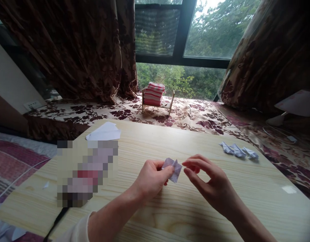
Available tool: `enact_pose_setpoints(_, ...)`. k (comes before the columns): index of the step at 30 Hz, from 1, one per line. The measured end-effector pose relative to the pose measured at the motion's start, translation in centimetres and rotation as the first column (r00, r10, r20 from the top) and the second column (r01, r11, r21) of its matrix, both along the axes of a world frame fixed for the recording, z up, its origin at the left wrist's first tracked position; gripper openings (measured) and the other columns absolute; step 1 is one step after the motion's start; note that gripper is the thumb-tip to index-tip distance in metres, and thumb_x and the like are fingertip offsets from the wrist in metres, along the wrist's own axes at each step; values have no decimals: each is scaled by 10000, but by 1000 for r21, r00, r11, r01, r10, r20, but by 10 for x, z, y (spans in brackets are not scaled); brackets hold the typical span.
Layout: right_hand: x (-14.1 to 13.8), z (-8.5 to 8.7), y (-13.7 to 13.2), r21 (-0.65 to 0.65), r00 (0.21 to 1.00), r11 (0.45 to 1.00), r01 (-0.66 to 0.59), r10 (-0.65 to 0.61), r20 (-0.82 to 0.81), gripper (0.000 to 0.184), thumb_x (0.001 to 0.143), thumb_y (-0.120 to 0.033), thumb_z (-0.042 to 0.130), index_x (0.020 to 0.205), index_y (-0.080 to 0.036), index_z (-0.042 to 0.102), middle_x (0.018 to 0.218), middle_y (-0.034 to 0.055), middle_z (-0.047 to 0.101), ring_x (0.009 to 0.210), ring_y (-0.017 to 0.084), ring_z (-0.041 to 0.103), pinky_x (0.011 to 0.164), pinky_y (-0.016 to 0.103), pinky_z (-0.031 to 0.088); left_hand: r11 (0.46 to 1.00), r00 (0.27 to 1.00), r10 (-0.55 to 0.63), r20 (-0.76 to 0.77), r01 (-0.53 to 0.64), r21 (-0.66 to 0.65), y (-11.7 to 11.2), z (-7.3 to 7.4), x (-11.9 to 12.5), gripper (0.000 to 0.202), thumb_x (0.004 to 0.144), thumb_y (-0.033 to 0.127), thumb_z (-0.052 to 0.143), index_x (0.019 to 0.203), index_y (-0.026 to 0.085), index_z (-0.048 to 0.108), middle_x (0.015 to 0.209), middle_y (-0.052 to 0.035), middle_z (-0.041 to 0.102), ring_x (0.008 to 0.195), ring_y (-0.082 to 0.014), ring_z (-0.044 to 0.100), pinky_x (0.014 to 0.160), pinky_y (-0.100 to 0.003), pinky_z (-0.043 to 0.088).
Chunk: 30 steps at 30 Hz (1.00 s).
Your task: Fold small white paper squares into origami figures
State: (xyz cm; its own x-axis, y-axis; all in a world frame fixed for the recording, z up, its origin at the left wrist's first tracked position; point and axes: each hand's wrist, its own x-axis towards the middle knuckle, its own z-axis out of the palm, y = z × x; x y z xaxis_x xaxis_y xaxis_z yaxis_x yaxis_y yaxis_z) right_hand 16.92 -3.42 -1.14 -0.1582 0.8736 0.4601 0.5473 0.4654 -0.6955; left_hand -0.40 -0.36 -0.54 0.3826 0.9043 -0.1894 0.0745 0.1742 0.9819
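Note:
A small, pale, folded piece of paper (176, 173) with creases and a pointed flap is held over the table. My left hand (152, 178) pinches it between thumb and fingers from the left side. Just beyond the paper's right corner is my right hand (211, 181), its fingers curved and the thumb a little apart from the index finger. Nothing shows between those fingertips. Toward the right back of the table, several small folded paper pieces (238, 151) lie in a row. White paper sheets (104, 131) rest at the far left edge.
Beneath my hands is a light wooden table (155, 141). A blurred-out object (88, 173) with a black cable lies on its left. Behind, on the flowered window seat, a small stand (167, 106) bears folded pink-and-white cloths (154, 94). A lamp (297, 102) stands at right.

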Motion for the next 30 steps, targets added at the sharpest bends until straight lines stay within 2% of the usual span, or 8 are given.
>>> enact_pose_setpoints(3, -1, -1, -1, -2, 997, 998, -60, 60, 56, 75, 836, -182, 590, 900, -195, 626, 832, 31, 579, 718, 139, 543, 632, 271, 472, 999, 999, -31, -29, 32, 23, 0, 1, 0, 228, 728, 302, 556, 612, 117, 624, 540, 9, 494, 515, -94, 414, 499, -224, 337)
enact_pose_setpoints(9, -4, -5, 0, -22, 995, 996, -85, 86, 43, 71, 838, -137, 571, 824, -186, 619, 769, 19, 570, 683, 125, 541, 599, 255, 462, 994, 988, -94, -119, 100, 43, 0, 6, -3, 227, 724, 291, 549, 571, 128, 589, 513, 24, 451, 518, -92, 388, 493, -225, 284)
enact_pose_setpoints(15, -6, -4, 0, -5, 995, 997, -83, 83, 63, 80, 833, -124, 570, 814, -193, 605, 758, 14, 570, 674, 122, 536, 593, 252, 456, 989, 982, -114, -153, 126, 71, 0, 3, -6, 190, 709, 255, 530, 574, 128, 572, 518, 40, 381, 522, -83, 324, 489, -234, 227)
enact_pose_setpoints(19, -7, -4, 0, 52, 988, 994, -95, 88, 126, 131, 824, -94, 558, 881, -200, 610, 814, 25, 586, 712, 130, 555, 616, 260, 467, 988, 982, -132, -137, 142, 67, -1, 3, -6, 170, 701, 241, 513, 614, 124, 599, 533, 37, 396, 528, -85, 327, 491, -233, 229)
enact_pose_setpoints(25, -7, -2, -1, 168, 970, 978, -123, 83, 228, 167, 809, -51, 549, 876, -194, 604, 827, 36, 587, 728, 139, 565, 625, 265, 461, 992, 985, -113, -131, 120, 46, -1, 3, -5, 169, 680, 243, 509, 619, 120, 607, 529, 32, 419, 520, -87, 349, 490, -232, 246)
enact_pose_setpoints(30, -5, 2, -3, 295, 917, 944, -149, 21, 399, 172, 832, -76, 541, 915, -201, 624, 801, 42, 587, 701, 147, 536, 592, 263, 428, 994, 989, -97, -112, 101, 31, 1, 1, -5, 172, 664, 247, 518, 619, 116, 620, 539, 18, 471, 521, -91, 378, 489, -225, 287)
